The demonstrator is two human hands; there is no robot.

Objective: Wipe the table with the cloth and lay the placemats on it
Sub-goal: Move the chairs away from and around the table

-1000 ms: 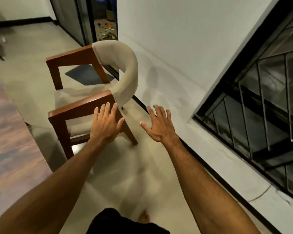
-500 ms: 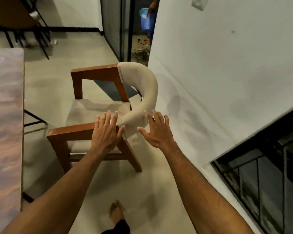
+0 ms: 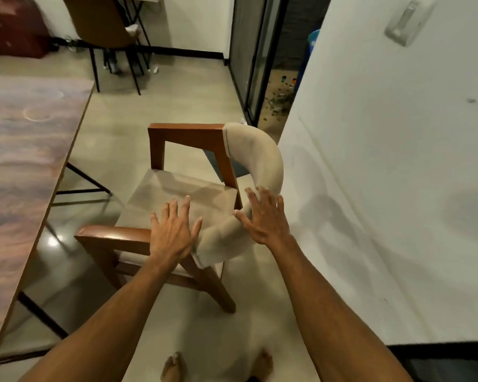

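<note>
While both arms reach forward from the bottom of the frame, the left hand lies flat over the spot where the near wooden armrest meets the end of the padded backrest of an armchair. Its fingers are straight and spread, pointing toward the beige seat, and they curl round nothing. The right hand sits just to the right of it, against the outer curve of the same backrest. Its fingers are also straight and fanned apart, with the thumb laid on the padding. Whether either palm presses down firmly cannot be told.

The armchair stands in the centre of the frame on a pale glossy floor, between the tabletop and a white wall on the right. The tabletop, patterned purple-brown, runs along the left edge of the frame, well apart from both hands, and black legs show beneath it. Two bare feet appear at the bottom centre. At the upper left stands a second chair on thin black legs, with a dark red object beside it. A glass door stands at the top centre.
</note>
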